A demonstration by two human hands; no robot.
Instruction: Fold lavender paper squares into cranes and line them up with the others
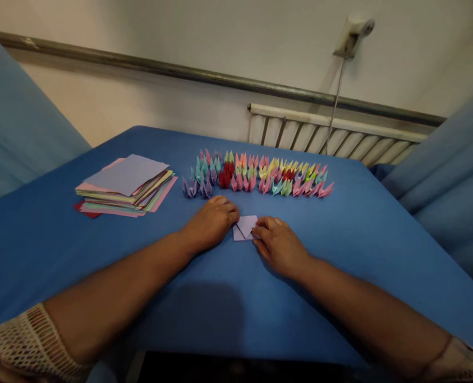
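Observation:
A small lilac origami paper (242, 234), folded with a triangular flap pointing down, lies on the blue table between my hands. My left hand (214, 222) is closed, its bent fingertips pressing the paper's upper left edge. The right edge of the paper is pinched between the thumb and fingers of my right hand (281, 246), which hides that corner. Just beyond my hands stand rows of folded paper cranes (256, 173) in pink, red, yellow, green, teal and purple.
A stack of coloured paper sheets (126, 183), lilac on top, sits on the left of the blue-covered table (112, 255). A white radiator (332, 127) and a wall rail (172, 66) are behind it. Blue curtains (451, 175) hang at both sides.

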